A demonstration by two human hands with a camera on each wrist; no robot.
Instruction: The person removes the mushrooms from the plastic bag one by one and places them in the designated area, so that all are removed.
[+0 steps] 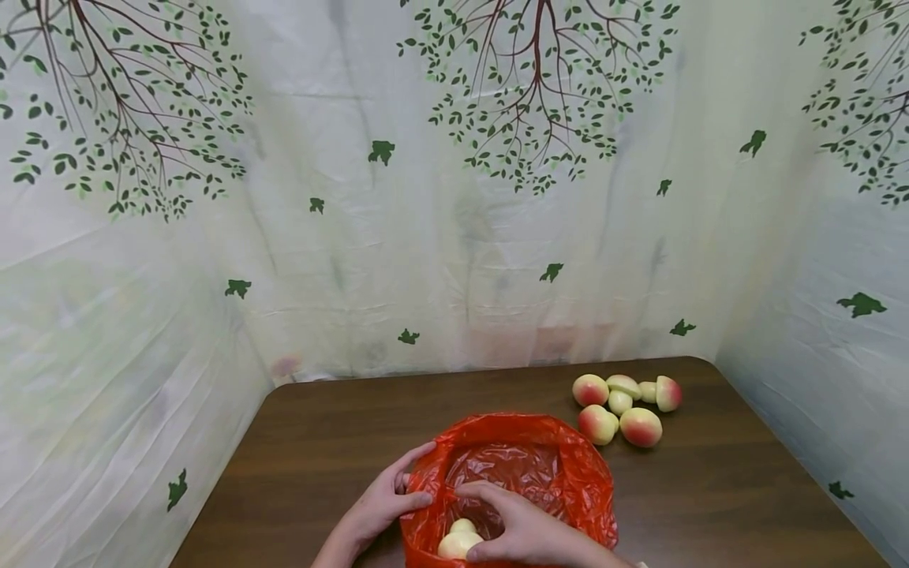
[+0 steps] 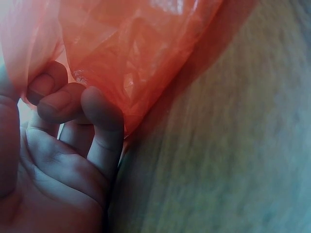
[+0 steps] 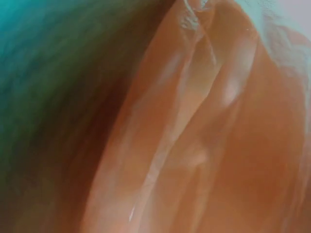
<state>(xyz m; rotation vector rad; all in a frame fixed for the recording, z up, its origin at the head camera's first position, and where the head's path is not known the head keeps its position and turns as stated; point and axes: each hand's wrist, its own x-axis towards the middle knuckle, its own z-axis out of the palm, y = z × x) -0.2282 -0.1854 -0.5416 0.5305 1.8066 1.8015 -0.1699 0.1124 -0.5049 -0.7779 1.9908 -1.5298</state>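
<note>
A red plastic bag point(image 1: 588, 481) stands with its mouth spread wide on the brown table. At its left rim my left hand point(image 1: 383, 501) grips the plastic, thumb over the edge and fingers outside; in the left wrist view its curled fingers point(image 2: 104, 116) touch the thin film. Inside the bag, near its front, lies a pale yellow toy mushroom point(image 1: 460, 543). My right hand point(image 1: 529, 528) reaches over the bag's mouth, thumb and fingers spread apart. The thumb tip is beside the mushroom; whether it touches cannot be told. Mostly red film point(image 3: 233, 145) fills the right wrist view.
Several red-and-yellow toy mushrooms point(image 1: 641, 427) lie grouped on the table point(image 1: 341, 426) at the back right, beyond the bag. White sheets point(image 1: 454, 237) printed with branches and leaves hang behind the table and along both sides.
</note>
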